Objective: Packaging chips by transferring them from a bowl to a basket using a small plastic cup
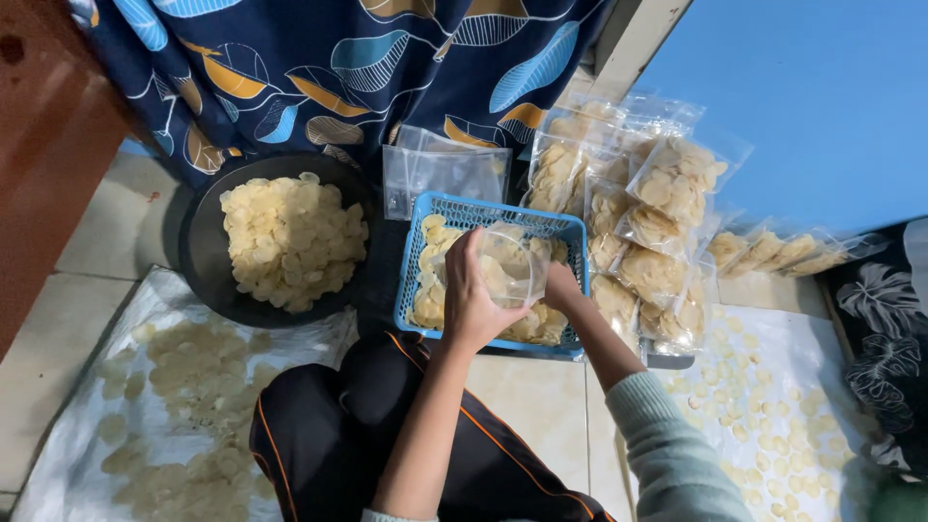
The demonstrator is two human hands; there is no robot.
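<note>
The basket is blue plastic with a grid of holes. The bag in the hands is thin clear plastic, glossy. The chips look dry, pale and matt. The pan is dark and matt. The curtain is printed cloth. The floor is smooth tile.

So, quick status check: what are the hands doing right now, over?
Left hand grips clear bag over blue basket. Right hand behind bag, grip hidden. Bag holds pale chips. Nothing in the way.
</note>
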